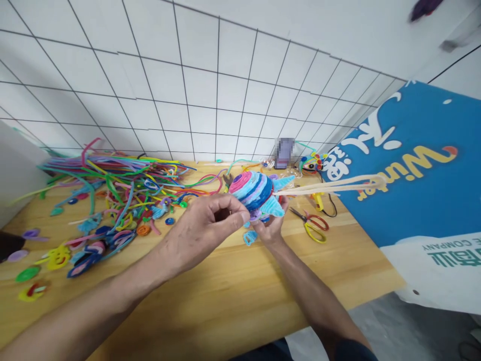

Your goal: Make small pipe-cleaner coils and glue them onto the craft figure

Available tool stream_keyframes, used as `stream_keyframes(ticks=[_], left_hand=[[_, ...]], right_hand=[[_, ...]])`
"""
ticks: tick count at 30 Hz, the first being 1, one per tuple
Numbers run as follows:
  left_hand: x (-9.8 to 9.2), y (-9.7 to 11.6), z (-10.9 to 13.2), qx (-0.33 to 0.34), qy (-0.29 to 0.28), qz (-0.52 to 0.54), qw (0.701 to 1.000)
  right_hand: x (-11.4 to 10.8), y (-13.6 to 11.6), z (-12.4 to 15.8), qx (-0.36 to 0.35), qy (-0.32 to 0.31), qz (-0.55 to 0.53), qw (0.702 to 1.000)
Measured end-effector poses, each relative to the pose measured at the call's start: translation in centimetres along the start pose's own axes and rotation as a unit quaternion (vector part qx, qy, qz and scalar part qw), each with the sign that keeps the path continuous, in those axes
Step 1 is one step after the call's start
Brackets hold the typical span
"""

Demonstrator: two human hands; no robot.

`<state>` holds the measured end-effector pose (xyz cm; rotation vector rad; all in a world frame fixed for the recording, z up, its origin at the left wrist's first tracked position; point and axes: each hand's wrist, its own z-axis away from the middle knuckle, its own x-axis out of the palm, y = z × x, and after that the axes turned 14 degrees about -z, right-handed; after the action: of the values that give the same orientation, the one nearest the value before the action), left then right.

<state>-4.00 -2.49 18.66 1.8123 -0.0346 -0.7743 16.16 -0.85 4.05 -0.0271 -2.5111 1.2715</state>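
A striped figure made of coiled pipe cleaners (259,188), in pink, light blue and dark blue, is held up over the table. Light blue pointed pieces stick out at its right end, and long cream stems (330,186) reach out to the right. My right hand (271,229) supports it from below, its fingers partly hidden behind it. At the figure's lower left edge, my left hand (210,225) has thumb and forefinger pinched together; any small part between them is hidden. Just beneath lies a light blue zigzag piece (250,237).
Scissors (313,223) with red and yellow handles lie right of my hands, near a yellow tool with a cord (318,201). Pliers (227,181) and a phone (284,153) are behind. Piled pipe cleaners (112,173) cover the left side; a blue printed board (421,165) stands right.
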Motion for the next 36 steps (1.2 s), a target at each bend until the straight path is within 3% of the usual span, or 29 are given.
stream_keyframes(ticks=[12, 20, 36], left_hand=[[0.3, -1.6, 0.5, 0.025, 0.062, -0.084, 0.994], [0.2, -1.8, 0.7, 0.019, 0.044, -0.068, 0.997], [0.5, -2.6, 1.0, 0.026, 0.063, -0.090, 0.994]], right_hand=[[0.4, -0.3, 0.1, -0.038, -0.014, 0.010, 0.999], [0.3, -0.2, 0.1, -0.045, -0.018, 0.027, 0.998], [0.2, 0.1, 0.3, -0.024, -0.022, 0.022, 0.999]])
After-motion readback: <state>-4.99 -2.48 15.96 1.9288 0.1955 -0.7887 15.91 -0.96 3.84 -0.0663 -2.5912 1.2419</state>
